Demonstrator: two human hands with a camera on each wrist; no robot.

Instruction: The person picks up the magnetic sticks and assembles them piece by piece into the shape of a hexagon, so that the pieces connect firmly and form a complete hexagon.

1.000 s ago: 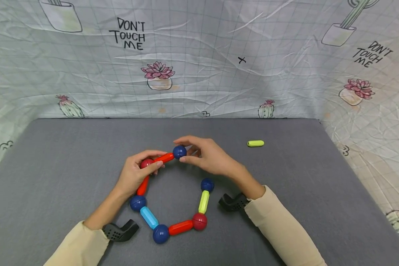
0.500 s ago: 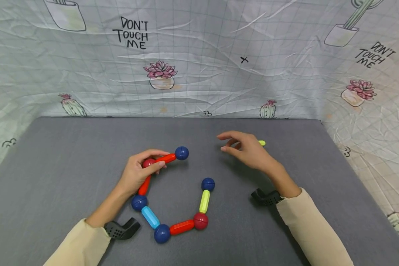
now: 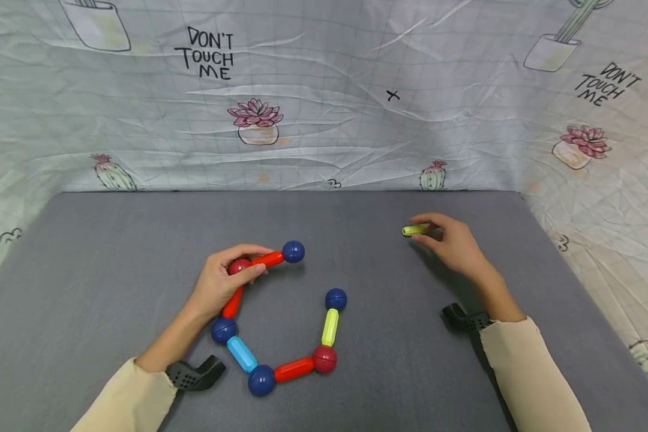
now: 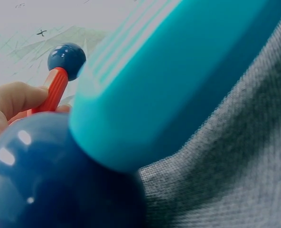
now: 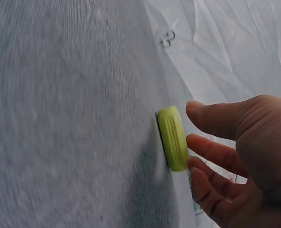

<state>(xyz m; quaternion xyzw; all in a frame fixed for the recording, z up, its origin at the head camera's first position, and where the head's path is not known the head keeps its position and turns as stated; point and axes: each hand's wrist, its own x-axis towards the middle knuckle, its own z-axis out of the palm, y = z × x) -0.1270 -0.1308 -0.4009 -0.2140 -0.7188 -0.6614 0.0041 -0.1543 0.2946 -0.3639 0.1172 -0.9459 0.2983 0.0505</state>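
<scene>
A chain of magnetic balls and rods curves across the table. My left hand (image 3: 222, 277) pinches a red rod (image 3: 268, 258) near a red ball (image 3: 239, 267), with a blue ball (image 3: 294, 252) on the rod's far end, above the table. The left wrist view shows the thumb against this red rod (image 4: 56, 90). Far to the right, my right hand (image 3: 452, 241) is at a loose yellow-green rod (image 3: 413, 230), thumb and fingers spread about it. In the right wrist view the thumb stands apart from the yellow-green rod (image 5: 173, 138), and the fingertips are close beside it.
The chain runs on through a blue ball (image 3: 224, 330), a light-blue rod (image 3: 242, 354), another blue ball (image 3: 261, 380), a red rod (image 3: 294, 369), a red ball (image 3: 324, 359) and a yellow-green rod (image 3: 330, 327) to a blue end ball (image 3: 336, 299). A printed cloth (image 3: 324, 132) hangs behind the grey table (image 3: 140, 240).
My right hand has left the blue ball at the chain's upper end and moved right to the loose yellow-green rod. The left hand keeps its hold on the red rod.
</scene>
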